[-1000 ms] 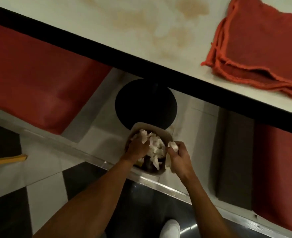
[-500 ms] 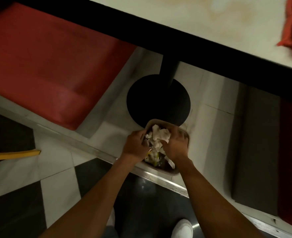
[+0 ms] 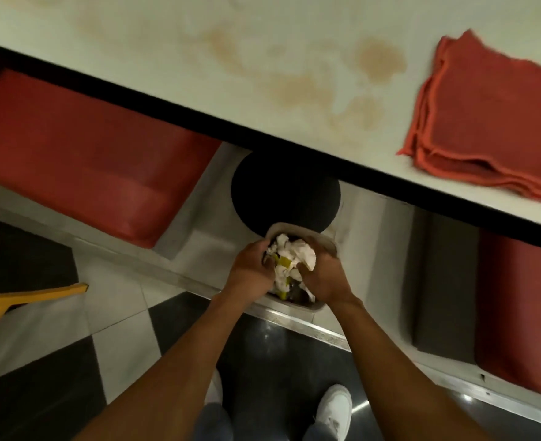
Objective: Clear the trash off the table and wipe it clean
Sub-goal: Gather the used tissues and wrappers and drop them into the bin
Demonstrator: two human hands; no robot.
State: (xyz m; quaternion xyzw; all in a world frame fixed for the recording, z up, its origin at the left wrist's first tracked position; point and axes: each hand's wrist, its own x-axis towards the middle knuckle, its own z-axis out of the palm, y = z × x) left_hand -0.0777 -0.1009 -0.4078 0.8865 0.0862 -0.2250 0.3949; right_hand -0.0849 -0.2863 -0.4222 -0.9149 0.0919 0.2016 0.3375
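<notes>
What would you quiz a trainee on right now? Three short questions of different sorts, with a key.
1. True or false: the red cloth lies folded on the table, and neither hand touches it.
2. Where is the crumpled paper? A: on the table. B: in the bin, held by the left hand and the right hand. C: on a seat.
3. Fill in: the table shows brownish ____ beside the red cloth, not yet wiped.
Key: 1 true. 2 B. 3 stains.
</notes>
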